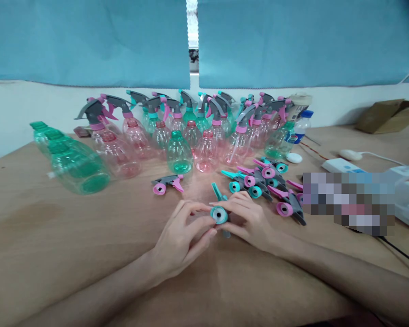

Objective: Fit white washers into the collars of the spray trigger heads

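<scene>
Both hands low over brown table (71, 236): left hand (180, 240) and right hand (248, 218) curled, fingertips pinching teal spray head (219, 213) between them. Seemingly checking its collar; next, probably needs an open bottle (179, 152). Loose spray heads (266, 181) alongside, capped bottles (204, 122) behind, blue curtain (88, 41) beyond.

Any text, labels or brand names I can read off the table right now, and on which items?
No text can be read.
Water bottle with blue cap: its label is too small and blurred to read.
White box on the right: blue patch, no legible letters.
Pixelated patch: blurred out.
Spray trigger head held in both hands, the others, and the spray bottles: no print visible.
</scene>
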Demonstrator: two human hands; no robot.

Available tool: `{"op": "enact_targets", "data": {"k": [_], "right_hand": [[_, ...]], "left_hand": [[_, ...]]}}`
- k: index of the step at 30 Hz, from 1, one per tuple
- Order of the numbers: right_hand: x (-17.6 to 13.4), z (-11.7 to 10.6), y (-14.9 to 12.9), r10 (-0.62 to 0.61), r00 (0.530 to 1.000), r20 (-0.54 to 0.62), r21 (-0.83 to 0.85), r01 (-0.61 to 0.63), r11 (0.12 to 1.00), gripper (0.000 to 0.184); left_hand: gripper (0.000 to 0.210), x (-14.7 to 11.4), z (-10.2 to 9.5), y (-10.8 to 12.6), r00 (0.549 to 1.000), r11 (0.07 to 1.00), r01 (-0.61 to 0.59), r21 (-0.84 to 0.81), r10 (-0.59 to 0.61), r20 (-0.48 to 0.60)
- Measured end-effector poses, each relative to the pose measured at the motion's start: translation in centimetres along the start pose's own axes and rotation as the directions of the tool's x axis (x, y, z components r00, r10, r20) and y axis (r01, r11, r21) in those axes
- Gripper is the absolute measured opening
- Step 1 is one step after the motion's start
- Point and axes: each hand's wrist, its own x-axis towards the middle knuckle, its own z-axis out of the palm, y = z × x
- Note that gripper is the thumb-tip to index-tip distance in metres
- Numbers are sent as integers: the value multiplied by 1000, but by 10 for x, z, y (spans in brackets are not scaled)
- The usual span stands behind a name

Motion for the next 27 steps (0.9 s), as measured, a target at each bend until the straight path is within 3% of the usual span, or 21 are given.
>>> {"op": "enact_targets", "data": {"k": [10, 18, 27], "right_hand": [[2, -1, -2, -69, 997, 41, -20, 69, 997, 28], [-2, 3, 4, -125, 991, 56, -71, 129, 989, 29], [-2, 3, 2, -109, 991, 74, -75, 114, 991, 27]], "left_hand": [[14, 7, -3, 0, 997, 994, 73, 82, -74, 5], [16, -1, 3, 1, 1000, 1000, 4, -17, -3, 8], [17, 7, 1, 1, 992, 991, 123, 58, -123, 1]]}}
